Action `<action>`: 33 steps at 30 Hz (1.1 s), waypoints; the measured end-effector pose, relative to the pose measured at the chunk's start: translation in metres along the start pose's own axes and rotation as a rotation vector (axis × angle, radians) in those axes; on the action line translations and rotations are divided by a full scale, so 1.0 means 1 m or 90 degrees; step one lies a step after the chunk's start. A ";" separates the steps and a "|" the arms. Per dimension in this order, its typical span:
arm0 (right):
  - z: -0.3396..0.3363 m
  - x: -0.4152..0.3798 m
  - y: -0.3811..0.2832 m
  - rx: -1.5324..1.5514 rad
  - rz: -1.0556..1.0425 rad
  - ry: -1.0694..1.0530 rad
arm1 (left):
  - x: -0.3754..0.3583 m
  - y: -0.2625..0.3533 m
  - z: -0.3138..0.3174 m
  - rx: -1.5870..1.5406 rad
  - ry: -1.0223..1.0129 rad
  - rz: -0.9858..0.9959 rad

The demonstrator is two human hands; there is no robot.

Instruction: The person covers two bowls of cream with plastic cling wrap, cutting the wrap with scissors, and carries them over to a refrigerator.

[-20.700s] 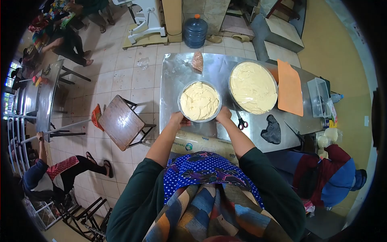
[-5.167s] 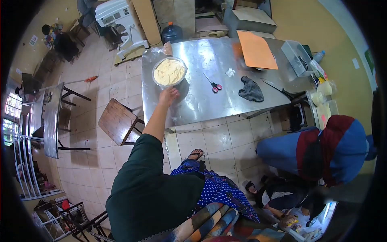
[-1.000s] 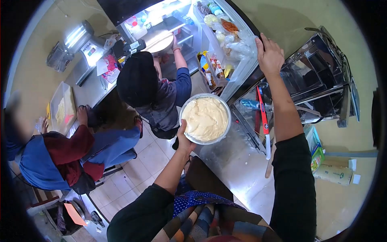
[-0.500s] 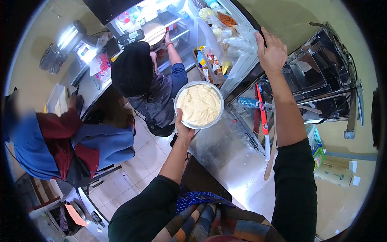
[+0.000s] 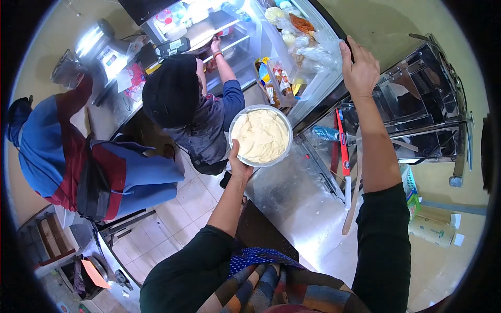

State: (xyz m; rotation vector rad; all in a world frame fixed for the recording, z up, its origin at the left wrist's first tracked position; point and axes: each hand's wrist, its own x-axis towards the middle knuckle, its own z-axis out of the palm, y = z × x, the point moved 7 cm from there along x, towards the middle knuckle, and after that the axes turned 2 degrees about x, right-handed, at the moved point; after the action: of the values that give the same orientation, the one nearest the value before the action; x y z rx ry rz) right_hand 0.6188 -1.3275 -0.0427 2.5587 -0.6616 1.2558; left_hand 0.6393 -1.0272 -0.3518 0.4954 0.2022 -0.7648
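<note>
A person is holding a metal bowl of pale dough (image 5: 261,135) up at chest height with the left hand (image 5: 238,164), fingers curled under its near rim and thumb hooked over the edge, while the right hand (image 5: 360,70) is resting flat and spread against the top edge of an open refrigerator door (image 5: 318,78). Compared with half a second ago, the bowl is sitting slightly lower and closer to the body, and the right hand is lying a little further right along the door. A crouching co-worker in a black head covering (image 5: 172,96) is reaching one arm onto a lit refrigerator shelf (image 5: 219,36), and the person in the blue and red jacket (image 5: 78,151) is now leaning farther towards the counter at left.
</note>
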 end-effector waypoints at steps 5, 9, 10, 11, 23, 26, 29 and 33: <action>0.000 0.000 0.000 0.003 0.004 -0.010 | -0.002 -0.003 0.001 -0.011 0.004 -0.016; 0.000 0.001 -0.001 0.010 0.002 -0.004 | -0.002 -0.003 0.000 -0.003 0.015 -0.007; 0.000 0.001 0.000 0.010 0.001 -0.003 | -0.002 -0.003 0.000 0.003 0.018 0.000; 0.002 0.000 0.002 0.011 0.000 -0.004 | -0.002 -0.003 -0.001 0.002 0.019 0.001; 0.004 0.000 0.004 0.009 -0.005 -0.002 | 0.000 -0.005 -0.015 -0.001 0.020 0.008; 0.004 0.000 0.003 -0.006 -0.013 0.006 | -0.003 -0.003 -0.010 -0.028 0.007 0.010; 0.002 0.000 0.001 -0.008 -0.014 0.007 | -0.008 -0.002 -0.013 -0.015 0.059 0.005; 0.001 0.000 0.001 -0.001 -0.012 0.006 | -0.003 -0.004 -0.034 -0.019 0.094 0.005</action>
State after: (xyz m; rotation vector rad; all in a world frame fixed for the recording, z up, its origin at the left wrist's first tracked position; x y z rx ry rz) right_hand 0.6194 -1.3284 -0.0436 2.5502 -0.6352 1.2616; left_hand 0.6350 -1.0109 -0.3818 0.5243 0.3490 -0.7166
